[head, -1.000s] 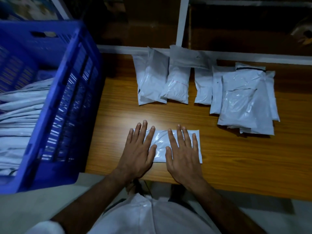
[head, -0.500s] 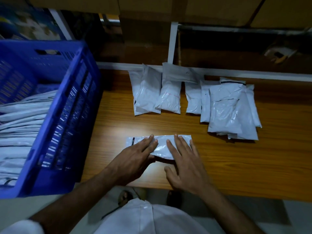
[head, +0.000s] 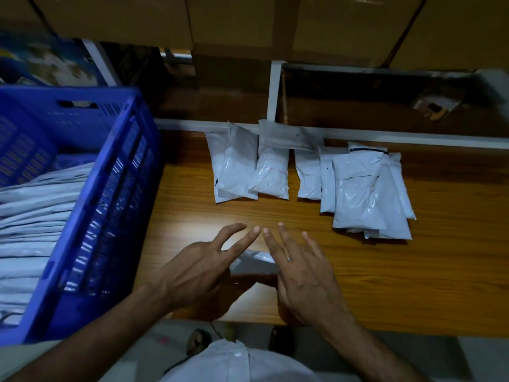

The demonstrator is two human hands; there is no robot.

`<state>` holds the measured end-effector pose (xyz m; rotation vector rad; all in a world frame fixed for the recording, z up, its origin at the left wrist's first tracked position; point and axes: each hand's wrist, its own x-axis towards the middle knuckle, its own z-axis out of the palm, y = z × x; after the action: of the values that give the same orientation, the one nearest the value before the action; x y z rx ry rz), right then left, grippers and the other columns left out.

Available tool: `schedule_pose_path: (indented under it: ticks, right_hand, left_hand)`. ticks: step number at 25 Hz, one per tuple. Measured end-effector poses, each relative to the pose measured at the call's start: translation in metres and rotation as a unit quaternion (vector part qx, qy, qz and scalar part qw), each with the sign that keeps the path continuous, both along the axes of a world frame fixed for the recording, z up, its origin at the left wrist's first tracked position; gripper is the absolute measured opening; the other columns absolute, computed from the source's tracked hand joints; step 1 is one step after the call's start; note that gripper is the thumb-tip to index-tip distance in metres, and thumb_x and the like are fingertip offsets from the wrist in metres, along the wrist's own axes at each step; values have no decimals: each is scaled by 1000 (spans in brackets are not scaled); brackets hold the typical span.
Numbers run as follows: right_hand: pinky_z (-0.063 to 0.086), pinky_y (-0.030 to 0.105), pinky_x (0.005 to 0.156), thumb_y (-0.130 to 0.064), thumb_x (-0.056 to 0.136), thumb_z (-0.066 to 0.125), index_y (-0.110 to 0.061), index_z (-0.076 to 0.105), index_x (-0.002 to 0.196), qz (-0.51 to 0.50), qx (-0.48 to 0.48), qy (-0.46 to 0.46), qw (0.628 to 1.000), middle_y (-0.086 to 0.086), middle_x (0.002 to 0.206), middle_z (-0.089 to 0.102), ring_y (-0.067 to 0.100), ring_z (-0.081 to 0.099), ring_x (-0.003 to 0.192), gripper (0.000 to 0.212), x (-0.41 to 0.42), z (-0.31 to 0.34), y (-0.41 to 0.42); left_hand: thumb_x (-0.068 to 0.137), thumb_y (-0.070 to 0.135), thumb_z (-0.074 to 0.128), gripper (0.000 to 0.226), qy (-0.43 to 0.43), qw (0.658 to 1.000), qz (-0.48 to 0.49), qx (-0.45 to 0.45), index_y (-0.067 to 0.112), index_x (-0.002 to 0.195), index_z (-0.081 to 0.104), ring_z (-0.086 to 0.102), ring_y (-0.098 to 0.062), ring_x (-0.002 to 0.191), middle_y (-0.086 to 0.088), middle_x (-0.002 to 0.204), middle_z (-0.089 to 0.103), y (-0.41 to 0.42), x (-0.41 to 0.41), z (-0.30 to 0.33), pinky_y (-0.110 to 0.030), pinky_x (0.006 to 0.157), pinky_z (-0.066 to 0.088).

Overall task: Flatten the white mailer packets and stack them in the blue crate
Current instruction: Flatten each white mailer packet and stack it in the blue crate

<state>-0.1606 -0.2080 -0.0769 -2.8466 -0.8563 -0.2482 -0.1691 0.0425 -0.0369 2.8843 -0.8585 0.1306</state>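
One white mailer packet (head: 254,261) is raised a little off the wooden table (head: 427,274) near its front edge, with its shadow below. My left hand (head: 198,268) and right hand (head: 300,274) hold it from either side. The fingers of both are spread straight above it; the thumbs are hidden underneath. Most of the packet is covered by my hands. The blue crate (head: 110,172) stands at the left, holding a stack of flat white packets (head: 35,216).
Several more white packets lie along the table's back: two overlapping ones (head: 234,166), a plump one (head: 271,172), and a layered pile (head: 363,191) at the right. A white shelf frame (head: 274,92) and cardboard boxes (head: 344,26) rise behind.
My hands went from pressing flat on the packet to sliding it toward the front edge and lifting it. Fingers have come up off it and spread.
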Motion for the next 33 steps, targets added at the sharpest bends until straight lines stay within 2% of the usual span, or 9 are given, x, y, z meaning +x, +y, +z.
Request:
schedule_pose_path:
  ticks: [3, 5, 7, 10, 14, 22, 25, 27, 33]
  right_hand:
    - [30, 46, 121, -35, 90, 68, -22, 22, 164, 36, -37, 16, 999, 15, 157, 49, 25, 57, 136, 88, 23, -8, -7]
    - [17, 48, 125, -32, 90, 68, -22, 25, 162, 20, -67, 42, 997, 15, 156, 48, 27, 50, 141, 85, 37, -19, -5]
    - [3, 57, 128, -29, 90, 68, -19, 30, 162, -14, -95, 53, 994, 20, 160, 42, 31, 43, 146, 82, 37, -29, 5]
    - [0, 57, 128, -37, 102, 48, -21, 31, 162, -52, -13, 88, 995, 17, 168, 27, 29, 24, 157, 65, 16, -51, 30]
    - [7, 52, 129, -38, 108, 34, -20, 23, 166, -47, 25, 100, 994, 11, 174, 10, 24, 4, 161, 61, 5, -73, 38]
    - [12, 54, 128, -34, 108, 34, -16, 24, 165, 13, 43, 125, 991, 10, 174, 12, 20, 5, 161, 61, 26, -72, 31]
    - [5, 53, 130, -35, 108, 37, -18, 28, 164, -60, 94, 126, 986, 8, 173, 14, 18, 4, 161, 59, 26, -70, 9]
    - [3, 51, 130, -41, 109, 35, -21, 23, 165, -113, 74, 122, 983, 9, 174, 7, 20, 0, 161, 61, 21, -73, -6]
    - [1, 48, 130, -43, 110, 27, -23, 12, 167, -110, 25, 128, 985, 8, 175, 0, 21, -6, 161, 63, 20, -77, -12]
  left_hand:
    - [87, 28, 70, 110, 61, 996, 8, 58, 29, 162, -10, 64, -15, 73, -12, 156, 34, 3, 12, -15, -25, 63, 49]
    - [87, 37, 71, 105, 38, 994, 47, 93, 22, 164, 2, 66, -26, 106, -19, 157, 37, -2, 15, -35, -33, 89, 53]
    - [88, 38, 64, 89, 25, 991, 104, 74, 15, 161, 20, 51, -36, 135, -25, 156, 38, -11, 5, -55, -49, 114, 40]
    - [103, 37, 34, 65, 88, 982, 162, -40, 17, 162, 20, 14, -31, 156, -18, 169, 12, -21, -14, -88, -50, 126, 15]
    - [107, 38, 30, 62, 106, 978, 156, -88, 20, 164, 12, -3, -23, 158, -7, 171, -2, -21, -17, -108, -47, 127, 10]
    - [103, 34, 32, 66, 99, 966, 226, -79, 10, 162, 18, -2, -29, 158, -17, 170, 2, -41, -22, -108, -52, 126, 11]
    - [102, 34, 38, 67, 101, 979, 163, -72, 11, 162, 18, -2, -29, 158, -15, 170, 2, -58, -13, -106, -54, 126, 9]
    - [104, 38, 36, 66, 116, 981, 139, -68, 19, 164, 14, -5, -26, 158, -9, 171, -1, -61, -3, -107, -54, 126, 10]
    - [105, 42, 28, 65, 135, 978, 150, -53, 23, 164, 9, -8, -22, 158, -6, 171, -5, -62, 2, -110, -48, 128, 5]
